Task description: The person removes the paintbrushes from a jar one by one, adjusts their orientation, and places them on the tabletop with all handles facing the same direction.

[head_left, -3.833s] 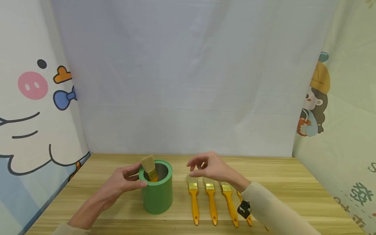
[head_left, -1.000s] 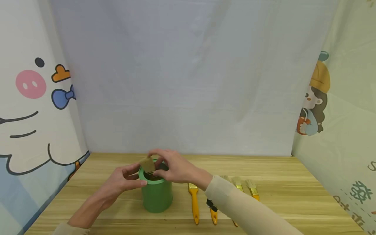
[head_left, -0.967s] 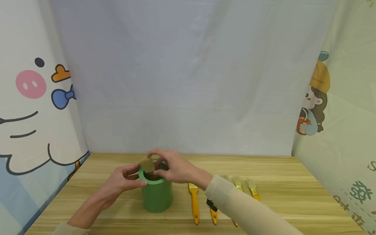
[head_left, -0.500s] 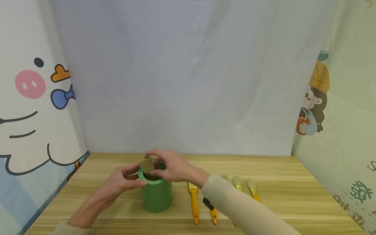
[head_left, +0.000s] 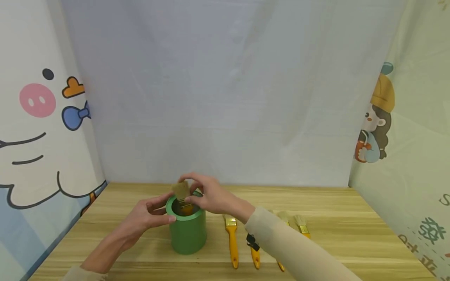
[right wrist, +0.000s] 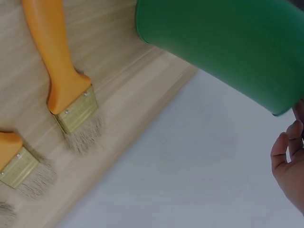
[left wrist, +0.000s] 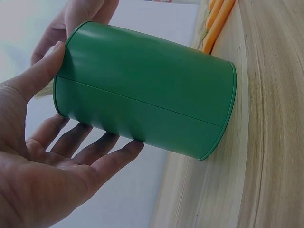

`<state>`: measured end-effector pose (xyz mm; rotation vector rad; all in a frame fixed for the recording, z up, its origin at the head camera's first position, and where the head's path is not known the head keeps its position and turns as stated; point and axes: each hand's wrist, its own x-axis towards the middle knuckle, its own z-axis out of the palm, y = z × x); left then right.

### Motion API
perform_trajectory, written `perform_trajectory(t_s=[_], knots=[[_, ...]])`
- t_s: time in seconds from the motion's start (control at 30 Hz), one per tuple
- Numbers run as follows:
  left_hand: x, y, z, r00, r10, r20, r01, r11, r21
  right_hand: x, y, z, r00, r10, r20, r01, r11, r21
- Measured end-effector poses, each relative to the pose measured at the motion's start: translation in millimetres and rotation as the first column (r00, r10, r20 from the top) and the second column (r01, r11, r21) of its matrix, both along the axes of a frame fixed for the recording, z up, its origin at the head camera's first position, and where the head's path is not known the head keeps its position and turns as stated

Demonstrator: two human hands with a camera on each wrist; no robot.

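A green can stands upright on the table. My left hand grips it near the rim, thumb on the near side and fingers behind; in the left wrist view, thumb and fingertips press opposite sides of its wall. Bristles up, a paintbrush with an orange handle leans inside the can, its lower part hidden by the wall. My right hand is over the rim and pinches this brush near its metal band. In the right wrist view, the can's side fills the upper right.
Right of the can, several orange-handled paintbrushes lie in a row, bristles away from me; the nearest brush shows almost fully, while my right sleeve covers parts of others. A pale curtain hangs behind the wooden table.
My right hand moved left from above the row of brushes to the can and took hold of the brush inside. Lately hand and brush have risen slightly. The left hand and can stayed put.
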<state>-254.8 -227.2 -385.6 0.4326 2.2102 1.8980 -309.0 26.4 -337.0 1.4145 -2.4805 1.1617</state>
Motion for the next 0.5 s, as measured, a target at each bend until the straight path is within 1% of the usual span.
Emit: perform_trajectory(t_s=[0.1,0.27,0.43,0.5], knots=[[0.1,0.0,0.1,1.000,-0.010,-0.017,0.010,1.000,-0.005,-1.9,2,7.8,0.998,-0.018,-0.060,0.016,0.999,-0.038],[-0.4,0.5,2.2,0.999,-0.025,-0.023,0.025,1.000,-0.005,-3.8,5,25.3,0.991,-0.055,-0.120,0.044,0.995,-0.095],[-0.7,0.8,1.4,1.000,-0.020,-0.020,0.020,1.000,-0.003,-3.6,8,39.6,0.985,-0.086,-0.150,0.067,0.990,-0.127],[-0.8,1.0,0.7,1.000,-0.022,-0.018,0.022,1.000,-0.001,-2.9,9,43.5,0.985,-0.091,-0.146,0.070,0.987,-0.142]])
